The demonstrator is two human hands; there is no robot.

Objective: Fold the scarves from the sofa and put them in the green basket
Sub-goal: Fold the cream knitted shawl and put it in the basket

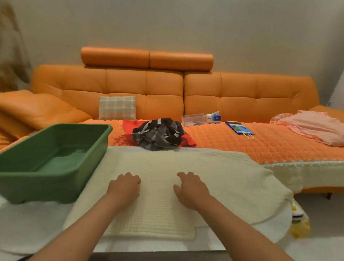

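Both my hands lie on the cream scarf (pixel 195 167), which is spread flat across the white desk (pixel 22 226) in front of me. Its near part is folded into a thicker layer with a straight front edge, and its right end hangs rounded over the desk's side.

My left hand (pixel 125 185) sits knuckles up with the fingers bent down into the knit. I cannot tell whether they pinch the cloth or only press it. My right hand (pixel 192 188) is relaxed, its fingers spread and resting flat on the scarf, thumb out to the left. The two hands are near each other, a strip of scarf between them.

The green basket (pixel 25 174) stands on the left of the desk, just beside the scarf's left edge, with its far end reaching toward the sofa (pixel 238 94).

On the sofa seat, right behind the desk, a crumpled dark scarf (pixel 159 133) in black, grey and white lies on top of a red scarf (pixel 187 141), whose fringe trails out to the left. A plaid pillow (pixel 117 107) leans against the backrest behind them. Further right along the seat are a clear box (pixel 193 119), a tissue box (pixel 213 117) touching it, a blue bag (pixel 239 129) lying flat, and a pink cloth (pixel 316 126) heaped at the far end.
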